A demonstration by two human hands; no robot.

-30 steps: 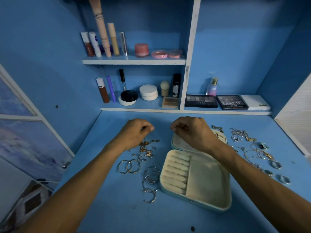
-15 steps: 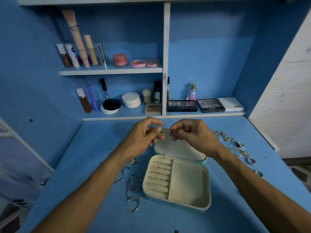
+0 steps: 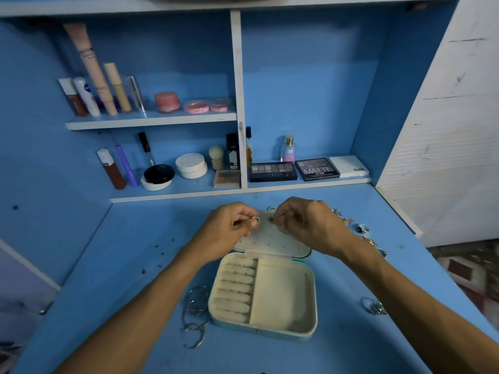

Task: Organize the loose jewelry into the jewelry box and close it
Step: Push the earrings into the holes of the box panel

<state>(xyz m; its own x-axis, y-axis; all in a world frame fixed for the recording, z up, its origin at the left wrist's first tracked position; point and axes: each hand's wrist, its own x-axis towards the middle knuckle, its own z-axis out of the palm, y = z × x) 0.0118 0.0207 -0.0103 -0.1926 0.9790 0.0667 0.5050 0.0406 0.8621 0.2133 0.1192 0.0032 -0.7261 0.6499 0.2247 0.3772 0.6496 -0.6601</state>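
While both forearms reach in over the blue desk [image 3: 121, 265], the 2 hands meet above the folded-back lid [image 3: 272, 245] of the open jewelry box [image 3: 311, 300]. The left hand [image 3: 226, 230] is curled, thumb and forefinger pinching a gold earring [image 3: 255, 219]. The right hand [image 3: 310, 228] is curled too, its fingertips at a green stud [image 3: 270, 219] on the lid; I cannot tell whether it grips it.

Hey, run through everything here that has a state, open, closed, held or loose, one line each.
jewelry box: open, lid folded back, inside looks empty.
left hand: pinches a small gold earring.
right hand: fingers curled by a green stud at the lid; grip unclear.
hoop earrings: loose on the table, left of the box.
rings: loose, right of the box.
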